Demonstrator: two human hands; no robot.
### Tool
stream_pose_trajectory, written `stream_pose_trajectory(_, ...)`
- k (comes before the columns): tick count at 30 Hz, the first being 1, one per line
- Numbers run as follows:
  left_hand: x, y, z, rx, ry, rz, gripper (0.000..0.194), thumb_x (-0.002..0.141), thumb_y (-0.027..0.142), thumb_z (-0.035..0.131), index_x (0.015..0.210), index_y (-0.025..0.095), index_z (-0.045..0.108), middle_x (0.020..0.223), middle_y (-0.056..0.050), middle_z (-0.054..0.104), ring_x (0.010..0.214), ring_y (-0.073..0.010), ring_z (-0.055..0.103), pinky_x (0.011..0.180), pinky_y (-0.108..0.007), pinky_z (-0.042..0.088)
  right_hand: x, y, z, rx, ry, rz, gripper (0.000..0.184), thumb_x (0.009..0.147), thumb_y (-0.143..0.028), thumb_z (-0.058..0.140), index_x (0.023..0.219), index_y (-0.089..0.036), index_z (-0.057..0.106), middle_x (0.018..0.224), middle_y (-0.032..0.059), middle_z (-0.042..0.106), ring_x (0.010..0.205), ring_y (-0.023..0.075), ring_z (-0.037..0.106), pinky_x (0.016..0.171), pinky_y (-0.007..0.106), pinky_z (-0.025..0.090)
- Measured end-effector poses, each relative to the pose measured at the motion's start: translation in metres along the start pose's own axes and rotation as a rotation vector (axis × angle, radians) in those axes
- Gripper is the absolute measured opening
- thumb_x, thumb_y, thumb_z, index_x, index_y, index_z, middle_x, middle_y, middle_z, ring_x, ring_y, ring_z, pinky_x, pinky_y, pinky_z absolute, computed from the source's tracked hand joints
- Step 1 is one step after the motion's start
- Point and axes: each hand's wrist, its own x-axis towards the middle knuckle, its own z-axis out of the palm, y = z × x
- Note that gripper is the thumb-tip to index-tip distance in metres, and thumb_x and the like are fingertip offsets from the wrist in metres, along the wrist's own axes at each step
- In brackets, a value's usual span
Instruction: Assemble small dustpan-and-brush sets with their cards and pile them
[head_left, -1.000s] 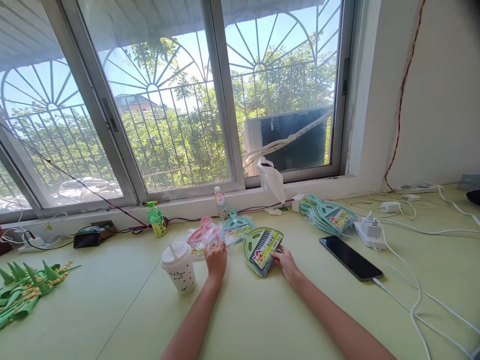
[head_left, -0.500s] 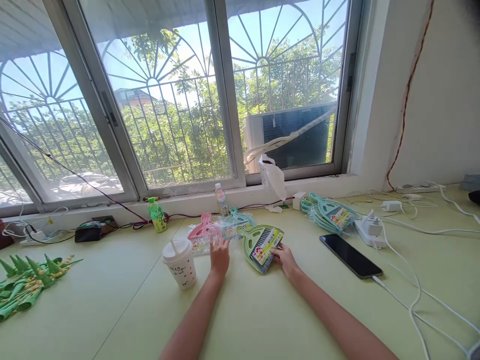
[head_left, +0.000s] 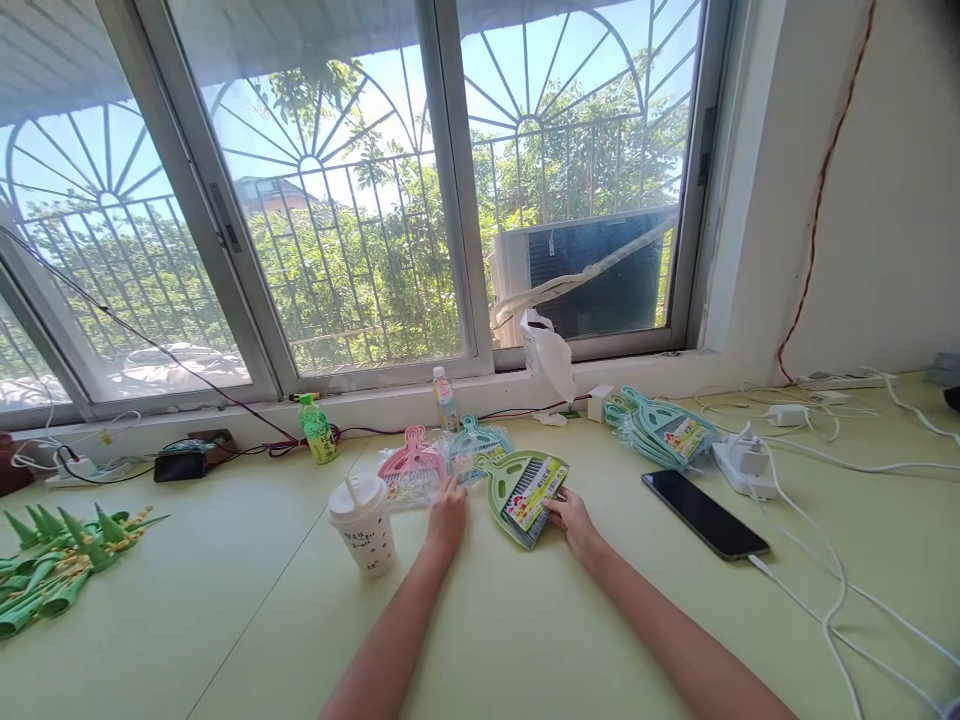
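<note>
My right hand [head_left: 573, 520] grips the lower right edge of a green mini dustpan and brush set [head_left: 499, 500], which has a yellow label card and lies at a tilt on the table. To its left, my left hand [head_left: 448, 520] has its fingers drawn together at the near edge of clear plastic wrapping [head_left: 424, 492]; the fingertips are partly hidden. Under that plastic are a pink dustpan set [head_left: 411, 460] and a blue dustpan set [head_left: 480, 440]. A lidded white cup [head_left: 364, 530] with a straw stands left of my left hand.
More blue-green dustpan sets [head_left: 660, 428] are stacked at the right. In front of them lie a black phone [head_left: 705, 512], a white power strip [head_left: 746, 465] and loose cables. A green bottle [head_left: 317, 430] and a clear bottle [head_left: 444, 398] stand near the window. Green cone-shaped pieces [head_left: 67, 565] lie far left.
My left hand has drawn slightly back and right, its fingers going from spread over the plastic wrapping to bunched at its edge. My right hand and the green set have stayed put.
</note>
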Motion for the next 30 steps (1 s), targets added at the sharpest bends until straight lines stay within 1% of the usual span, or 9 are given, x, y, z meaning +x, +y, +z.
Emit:
stream_pose_trajectory(2,0.000,0.003,-0.001,-0.006,0.036,-0.010,0.028,0.082,0.003,0.045,0.085,0.015,0.069,0.119,-0.014,0.063,0.122,-0.0241,0.052,0.096,-0.037,0.049,0.000,0.000,0.000,0.001,0.006,-0.001,0.029,0.060,-0.013,0.069,0.089,-0.017,0.063,0.088,0.0072,0.074,0.085,0.0255,0.071,0.078,0.038,0.059)
stream_pose_trajectory(4,0.000,0.004,-0.001,0.031,0.087,-0.015,0.023,0.083,0.010,0.048,0.091,0.016,0.069,0.121,-0.015,0.061,0.125,-0.0282,0.049,0.101,-0.045,0.045,0.001,0.000,0.000,-0.002,0.012,-0.004,0.030,0.059,-0.013,0.070,0.088,-0.017,0.063,0.086,0.0071,0.074,0.085,0.0255,0.071,0.078,0.038,0.059)
stream_pose_trajectory(6,0.000,0.004,-0.001,0.083,0.118,-0.022,0.035,0.080,0.010,0.052,0.111,0.017,0.065,0.131,-0.015,0.056,0.128,-0.0317,0.045,0.106,-0.054,0.036,0.001,0.000,0.000,-0.001,0.010,-0.008,0.031,0.058,-0.014,0.071,0.088,-0.017,0.063,0.086,0.0072,0.074,0.084,0.0253,0.071,0.078,0.037,0.059)
stream_pose_trajectory(8,-0.001,0.002,0.000,0.114,0.111,-0.047,0.055,0.077,0.003,0.050,0.129,0.021,0.054,0.137,-0.014,0.051,0.129,-0.0318,0.044,0.107,-0.057,0.033,0.002,0.001,-0.001,0.005,0.004,-0.014,0.033,0.056,-0.015,0.072,0.088,-0.016,0.063,0.086,0.0071,0.073,0.083,0.0252,0.071,0.079,0.038,0.058)
stream_pose_trajectory(11,-0.001,-0.003,0.003,0.097,0.075,-0.091,0.066,0.076,-0.006,0.040,0.136,0.022,0.048,0.135,-0.013,0.053,0.121,-0.0268,0.053,0.102,-0.048,0.043,0.002,0.003,-0.002,0.004,0.000,-0.026,0.037,0.055,-0.017,0.074,0.090,-0.016,0.062,0.086,0.0070,0.073,0.084,0.0257,0.070,0.079,0.039,0.058)
stream_pose_trajectory(15,0.001,-0.007,0.006,0.025,0.065,-0.143,0.058,0.077,-0.008,0.038,0.123,0.021,0.060,0.135,-0.013,0.053,0.118,-0.0231,0.055,0.091,-0.035,0.052,-0.001,0.000,0.001,0.002,0.012,-0.077,0.040,0.054,-0.022,0.078,0.090,-0.017,0.062,0.085,0.0068,0.073,0.085,0.0257,0.070,0.079,0.038,0.057)
stream_pose_trajectory(21,0.001,-0.008,0.006,-0.006,0.033,-0.164,0.050,0.077,-0.007,0.039,0.106,0.019,0.070,0.138,-0.012,0.051,0.123,-0.0237,0.052,0.091,-0.034,0.053,-0.006,-0.012,0.008,0.064,-0.073,-0.113,0.045,0.051,-0.028,0.082,0.090,-0.018,0.062,0.088,0.0060,0.073,0.087,0.0241,0.069,0.083,0.038,0.056)
stream_pose_trajectory(24,0.001,-0.008,0.008,-0.007,0.079,-0.158,0.056,0.077,-0.007,0.035,0.119,0.016,0.063,0.139,-0.013,0.050,0.125,-0.0222,0.051,0.099,-0.034,0.048,-0.008,-0.009,0.012,0.003,-0.114,-0.072,0.044,0.049,-0.025,0.083,0.088,-0.018,0.063,0.085,0.0056,0.073,0.084,0.0244,0.069,0.080,0.039,0.057)
stream_pose_trajectory(30,0.003,-0.013,0.010,-0.040,0.172,-0.162,0.080,0.070,-0.013,0.026,0.143,0.018,0.038,0.140,-0.010,0.050,0.137,-0.0177,0.037,0.108,-0.035,0.040,-0.008,0.004,0.013,-0.055,-0.084,0.004,0.037,0.051,-0.018,0.080,0.085,-0.017,0.063,0.080,0.0065,0.073,0.079,0.0244,0.070,0.074,0.037,0.057)
